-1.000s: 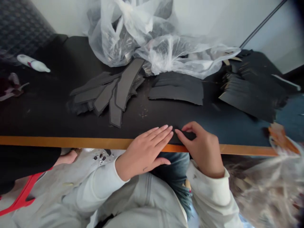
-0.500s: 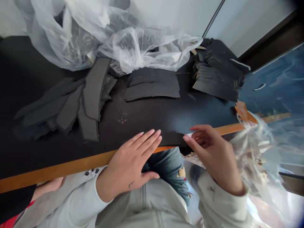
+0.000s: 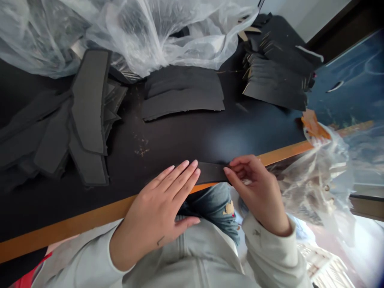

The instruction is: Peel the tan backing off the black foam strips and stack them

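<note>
A dark grey, flat strip (image 3: 211,172) lies along the table's front edge, its left part hidden under my fingers. My left hand (image 3: 156,210) rests flat on it, fingers stretched out and thumb apart. With thumb and fingertips, my right hand (image 3: 259,190) pinches the strip's right end. Behind the hands sits a stack of curved dark grey pieces (image 3: 184,100). To the left, angular dark pieces with paler faces (image 3: 89,106) are heaped in a fan. Another pile of black pieces (image 3: 274,82) stands at the back right.
Clear plastic bags (image 3: 144,36) bulge along the back of the black table (image 3: 171,140). Another plastic bag (image 3: 324,180) hangs off the right end, beside an orange piece (image 3: 315,125). A blue glossy surface (image 3: 354,88) adjoins the right side.
The view has shifted, so the piles sit further left and higher. My right hand has closed in on the strip's end and come slightly nearer my left, which stays flat.
</note>
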The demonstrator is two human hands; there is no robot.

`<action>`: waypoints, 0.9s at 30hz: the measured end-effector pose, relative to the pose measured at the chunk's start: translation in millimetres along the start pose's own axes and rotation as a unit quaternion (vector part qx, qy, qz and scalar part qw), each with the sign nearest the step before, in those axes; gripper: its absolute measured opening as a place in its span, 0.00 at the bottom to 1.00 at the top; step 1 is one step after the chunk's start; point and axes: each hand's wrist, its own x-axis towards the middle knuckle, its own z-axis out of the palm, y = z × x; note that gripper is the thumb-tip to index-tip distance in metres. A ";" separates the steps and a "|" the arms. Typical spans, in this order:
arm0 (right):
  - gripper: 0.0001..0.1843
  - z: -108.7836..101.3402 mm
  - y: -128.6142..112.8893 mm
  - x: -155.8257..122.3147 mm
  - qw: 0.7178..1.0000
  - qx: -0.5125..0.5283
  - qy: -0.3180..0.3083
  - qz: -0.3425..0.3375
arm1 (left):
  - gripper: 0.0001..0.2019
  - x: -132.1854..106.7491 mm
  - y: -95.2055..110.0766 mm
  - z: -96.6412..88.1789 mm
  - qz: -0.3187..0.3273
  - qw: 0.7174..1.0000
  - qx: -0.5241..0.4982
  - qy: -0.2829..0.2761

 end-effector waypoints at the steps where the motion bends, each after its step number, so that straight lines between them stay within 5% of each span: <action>1: 0.09 -0.3 0.2 -0.1 1.000 0.001 -0.002 -0.002 | 0.39 0.0 0.0 0.0 0.000 1.000 0.000 0.000; 10: 0.06 -2.2 2.1 -0.4 1.000 -0.007 -0.002 -0.020 | 0.39 0.2 -1.1 0.1 0.001 1.000 0.002 -0.008; 18: 0.07 -3.5 -1.0 -5.7 0.982 -0.173 0.022 -0.073 | 0.34 1.1 -1.6 0.5 0.002 1.000 0.006 -0.017; 22: 0.11 -23.0 11.2 -13.4 0.965 -0.242 0.071 -0.068 | 0.35 -0.3 -1.7 0.7 0.002 1.000 0.017 -0.021; 27: 0.06 -31.4 15.6 -28.3 0.950 -0.188 0.216 -0.127 | 0.37 -0.8 -2.0 0.1 0.019 0.999 0.038 -0.020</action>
